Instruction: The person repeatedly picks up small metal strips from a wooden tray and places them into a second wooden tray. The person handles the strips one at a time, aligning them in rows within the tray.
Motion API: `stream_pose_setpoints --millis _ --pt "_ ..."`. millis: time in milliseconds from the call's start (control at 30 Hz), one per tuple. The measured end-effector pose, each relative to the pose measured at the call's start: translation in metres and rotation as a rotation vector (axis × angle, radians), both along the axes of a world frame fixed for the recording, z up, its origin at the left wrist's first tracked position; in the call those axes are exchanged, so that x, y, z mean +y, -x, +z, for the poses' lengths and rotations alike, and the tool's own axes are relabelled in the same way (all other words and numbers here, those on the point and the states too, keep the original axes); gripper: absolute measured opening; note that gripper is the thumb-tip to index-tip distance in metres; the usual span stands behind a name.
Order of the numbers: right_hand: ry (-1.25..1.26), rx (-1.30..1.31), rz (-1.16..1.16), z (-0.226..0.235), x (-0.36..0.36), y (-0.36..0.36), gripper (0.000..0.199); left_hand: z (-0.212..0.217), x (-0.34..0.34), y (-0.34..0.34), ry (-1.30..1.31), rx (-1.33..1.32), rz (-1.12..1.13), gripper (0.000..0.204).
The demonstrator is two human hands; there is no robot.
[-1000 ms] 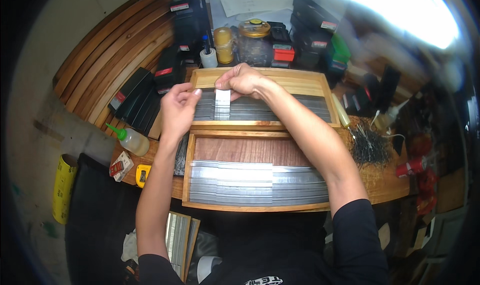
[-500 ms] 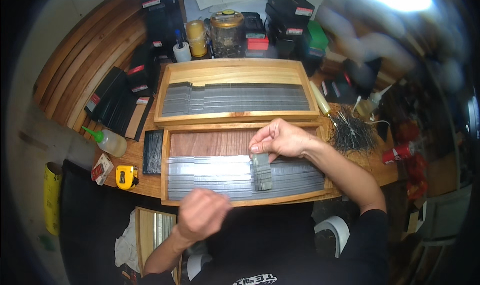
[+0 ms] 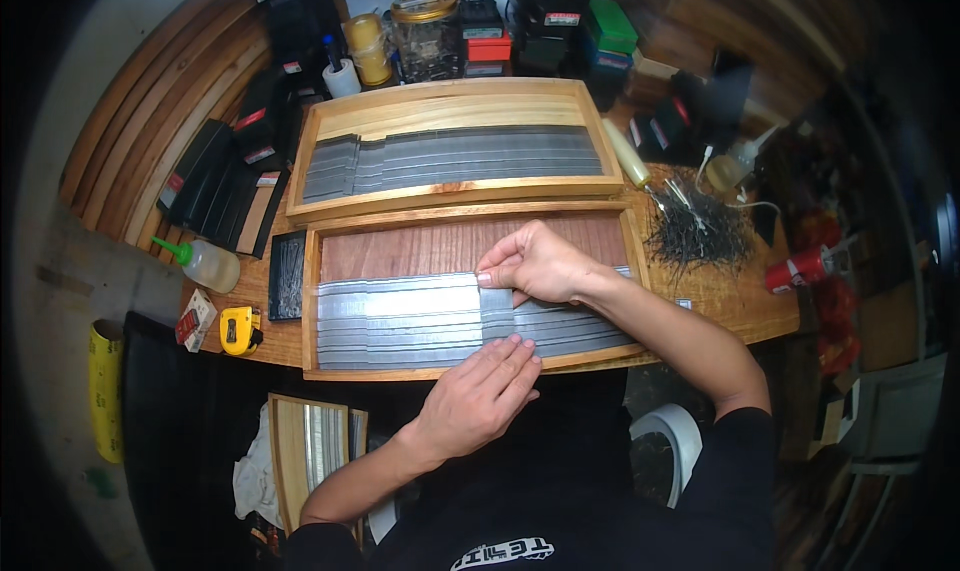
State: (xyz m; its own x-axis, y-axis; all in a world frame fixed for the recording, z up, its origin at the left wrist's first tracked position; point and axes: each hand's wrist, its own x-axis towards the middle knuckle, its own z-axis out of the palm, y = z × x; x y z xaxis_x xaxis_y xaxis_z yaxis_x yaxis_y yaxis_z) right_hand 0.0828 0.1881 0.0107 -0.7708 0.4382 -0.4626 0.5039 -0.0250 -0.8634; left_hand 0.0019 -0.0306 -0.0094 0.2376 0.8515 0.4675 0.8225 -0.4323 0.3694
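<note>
A shallow wooden tray lies in front of me, its near part lined with rows of thin grey metal strips. My right hand is over the middle of these rows, thumb and fingers pinched on the far end of a short bundle of grey metal strips. That bundle lies down among the rows, partly covered by my fingers. At the bundle's near end, my left hand rests over the tray's front edge. Its fingers are stretched out together, fingertips touching the strips.
Behind stands a second wooden tray of grey strips. To the right lie a heap of dark thin wires and a red can. On the left are a squeeze bottle, a yellow tape measure and a black tray.
The strip bundle, held raised and tilted before, now lies level among the rows, still in my right hand. My left hand has moved right and forward onto the bundle's near end.
</note>
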Motion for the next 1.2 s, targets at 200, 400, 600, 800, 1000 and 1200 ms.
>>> stream_pose_setpoints --millis 200,400,600,800,1000,1200 --pt "-0.806 0.269 0.027 0.028 -0.006 -0.012 0.019 0.004 0.0 -0.001 0.061 -0.032 0.026 0.045" --pt "-0.511 0.023 0.295 0.039 -0.006 -0.034 0.023 0.017 -0.007 0.004 0.076 -0.034 0.082 0.044" --pt "-0.299 -0.077 0.414 0.032 -0.014 -0.03 0.032 0.006 -0.008 0.007 0.055 -0.015 0.08 0.046" --pt "-0.035 -0.114 0.339 0.035 -0.018 -0.017 0.033 0.012 -0.008 0.014 0.096 -0.048 0.174 0.046" --pt "0.143 -0.052 0.32 0.021 -0.015 -0.008 0.032 0.014 -0.013 0.024 0.112 -0.062 0.211 0.049" --pt "0.114 -0.15 0.431 0.033 -0.019 -0.001 0.032 0.021 -0.022 0.049 0.179 0.088 0.343 0.064"
